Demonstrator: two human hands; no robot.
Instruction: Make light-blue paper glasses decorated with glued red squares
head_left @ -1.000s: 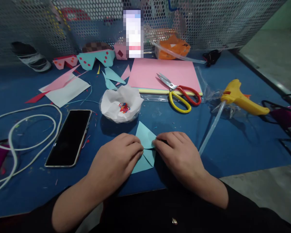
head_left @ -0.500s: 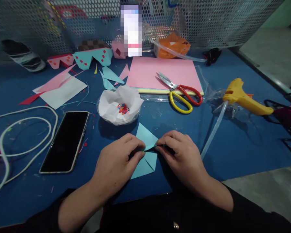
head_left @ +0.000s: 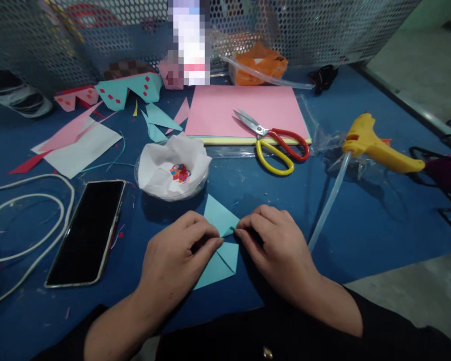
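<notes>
A light-blue piece of folded paper [head_left: 218, 215] lies on the blue table near its front edge, with creased flaps above and below its middle. My left hand [head_left: 180, 250] pinches it at the middle from the left, thumb and forefinger together. From the right, my right hand [head_left: 276, 240] pinches the paper's right corner between thumb and fingertips. Parts of the paper's left side are hidden under my left hand. Just beyond it stands a clear bowl lined with white paper [head_left: 150, 165], holding small red and blue scraps [head_left: 180, 173].
Scissors [head_left: 262, 131] with red and yellow handles lie on pink sheets [head_left: 218, 108]. A yellow glue gun [head_left: 379, 148] with a glue stick is at right. A black-screened phone [head_left: 88, 230] and white cable [head_left: 69, 200] lie left. Decorated paper pieces [head_left: 116, 95] stand behind.
The view has shifted slightly, so things on the left sit further left. My right fingertips have come a little closer to my left ones; both hands still pinch the paper.
</notes>
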